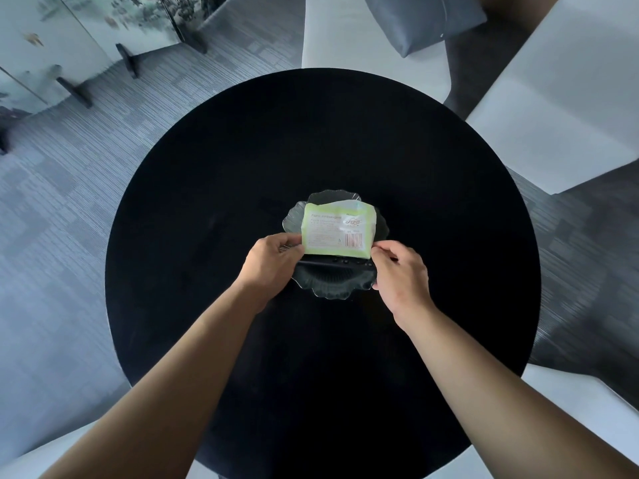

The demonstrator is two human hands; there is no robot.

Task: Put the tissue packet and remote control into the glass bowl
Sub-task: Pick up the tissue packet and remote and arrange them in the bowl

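Note:
A green and white tissue packet [337, 229] lies across a scalloped glass bowl [332, 286] in the middle of the round black table [224, 167]. Just below the packet, a black remote control [337, 262] rests across the bowl, mostly dark against the table. My left hand [271, 259] pinches the packet's near left corner. At the near right corner, my right hand [401, 271] has its fingertips on the packet's edge and on the right end of the remote. Whether either hand grips the remote is unclear.
White armchairs stand beyond the table at the back [363, 46] and at the right [560, 98], with a grey cushion [425, 19] on the back one. A painted folding screen [69, 39] stands on the carpet at the far left.

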